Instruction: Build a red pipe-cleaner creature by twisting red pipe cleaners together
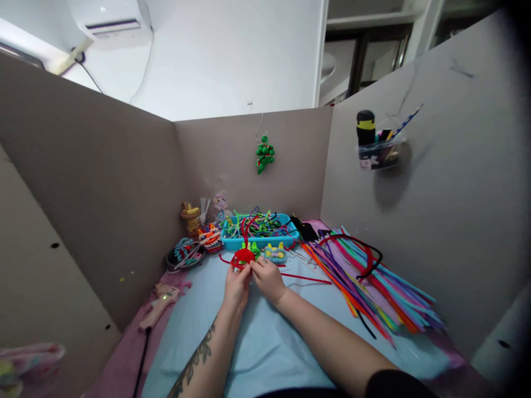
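A red pipe-cleaner piece (244, 256), coiled into a rounded shape with long loose ends rising from it, is held over the blue cloth. My left hand (238, 282) pinches its lower left side. The fingers of my right hand (266, 277) close on its lower right edge. Just behind it are a green pipe-cleaner figure (254, 250), partly hidden, and a blue and yellow one (274, 253). A loose red pipe cleaner (307, 278) lies to the right of my right hand.
A blue tray (261, 242) of pipe-cleaner scraps stands behind. Many colourful pipe cleaners (365, 276) lie at right. On the left are a dark bowl (185, 257) and a pink glue gun (160, 307) with a cord. Grey panels (257, 188) enclose the table; a small bin (378, 155) hangs at right.
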{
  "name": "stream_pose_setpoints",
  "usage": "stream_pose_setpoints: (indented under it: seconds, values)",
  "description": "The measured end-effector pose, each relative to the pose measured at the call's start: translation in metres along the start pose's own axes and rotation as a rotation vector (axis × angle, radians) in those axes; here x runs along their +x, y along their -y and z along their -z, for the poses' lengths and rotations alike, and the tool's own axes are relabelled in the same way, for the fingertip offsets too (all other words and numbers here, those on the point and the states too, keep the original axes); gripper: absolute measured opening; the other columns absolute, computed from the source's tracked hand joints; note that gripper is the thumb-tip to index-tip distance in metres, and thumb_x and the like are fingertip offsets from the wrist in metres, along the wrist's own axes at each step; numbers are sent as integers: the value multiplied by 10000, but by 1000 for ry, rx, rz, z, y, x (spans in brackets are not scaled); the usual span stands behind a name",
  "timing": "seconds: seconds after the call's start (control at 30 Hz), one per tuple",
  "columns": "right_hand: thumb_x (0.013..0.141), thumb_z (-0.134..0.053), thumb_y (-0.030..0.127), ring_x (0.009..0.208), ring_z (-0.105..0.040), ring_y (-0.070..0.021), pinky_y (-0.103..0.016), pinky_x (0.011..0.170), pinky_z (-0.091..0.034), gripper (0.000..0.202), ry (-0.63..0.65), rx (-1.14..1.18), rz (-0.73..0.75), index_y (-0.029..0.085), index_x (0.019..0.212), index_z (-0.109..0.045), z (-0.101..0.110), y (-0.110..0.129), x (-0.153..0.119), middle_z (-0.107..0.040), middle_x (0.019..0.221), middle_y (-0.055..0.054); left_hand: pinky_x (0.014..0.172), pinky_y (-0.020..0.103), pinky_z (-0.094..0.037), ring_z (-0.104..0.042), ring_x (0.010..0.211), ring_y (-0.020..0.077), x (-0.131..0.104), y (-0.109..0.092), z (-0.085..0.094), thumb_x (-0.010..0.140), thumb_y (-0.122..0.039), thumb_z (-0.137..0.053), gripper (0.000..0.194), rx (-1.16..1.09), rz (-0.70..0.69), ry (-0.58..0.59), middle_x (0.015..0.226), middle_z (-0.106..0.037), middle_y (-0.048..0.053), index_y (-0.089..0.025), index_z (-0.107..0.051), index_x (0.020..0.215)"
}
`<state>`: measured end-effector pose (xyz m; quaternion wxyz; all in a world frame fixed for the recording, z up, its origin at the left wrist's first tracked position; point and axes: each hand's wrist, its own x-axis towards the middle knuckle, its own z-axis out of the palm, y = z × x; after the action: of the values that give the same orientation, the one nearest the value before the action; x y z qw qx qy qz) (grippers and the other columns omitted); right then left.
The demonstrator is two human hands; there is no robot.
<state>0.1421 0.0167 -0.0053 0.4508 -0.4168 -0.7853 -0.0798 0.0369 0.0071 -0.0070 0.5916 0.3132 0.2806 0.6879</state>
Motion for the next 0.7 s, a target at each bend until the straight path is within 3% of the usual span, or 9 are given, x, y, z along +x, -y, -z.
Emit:
stream_pose_setpoints:
  seconds: [0.1,0.33,0.7]
  values:
    - [842,-439,172,720,-516,-177,-265,656,-390,200,-5,41,-5,191,828,-637,-1,-1,0,-563,755,-60,755,258,-480,-631,802,146,0,-1,0,586,-192,-752,454,-1,6,20,862,-664,43,-162,-547,989]
    - [786,-456,126,773,-545,-169,-264,700,-422,169,-74,321,-203,196,831,-603,0,-5,1,-588,792,-40,791,292,-484,-633,843,165,1,-4,-1,591,-155,-737,445,-15,41,9,897,-668,54,-177,-536,988]
    - [824,-436,142,790,-548,-182,-277,720,-420,167,47,124,-36,190,853,-593,3,-5,-1,-590,811,-58,741,285,-482,-635,788,165,2,-1,0,585,-213,-753,453,4,41,-17,860,-671,57,-154,-536,978]
